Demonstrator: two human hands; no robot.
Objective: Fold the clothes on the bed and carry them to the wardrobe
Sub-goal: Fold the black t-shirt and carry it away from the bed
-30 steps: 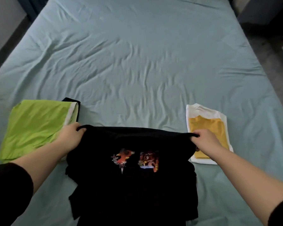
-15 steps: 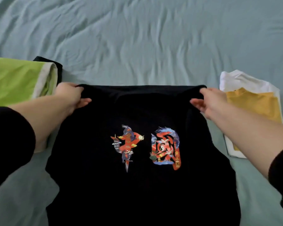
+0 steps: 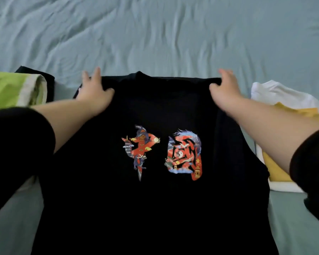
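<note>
A black T-shirt (image 3: 155, 208) with a red and blue print lies spread face up on the bed (image 3: 155, 34), collar pointing away from me. My left hand (image 3: 94, 91) rests on its left shoulder and my right hand (image 3: 224, 89) on its right shoulder. On both hands the thumb lies on the fabric while the fingers are spread and reach past the shirt's top edge. The frame is blurred, so any pinch under the edge is hard to make out. Both forearms stretch across the shirt's sides.
A folded lime-green garment (image 3: 9, 89) with a white edge lies to the left on a black piece (image 3: 50, 80). To the right sits a folded white garment (image 3: 276, 92) with a yellow one (image 3: 276, 168) on it. Wrinkled pale blue sheet stretches beyond.
The shirt has gone from hanging in my grip to lying flat with its collar showing. My fingers have uncurled and spread at the shoulders. The camera has moved closer and lower.
</note>
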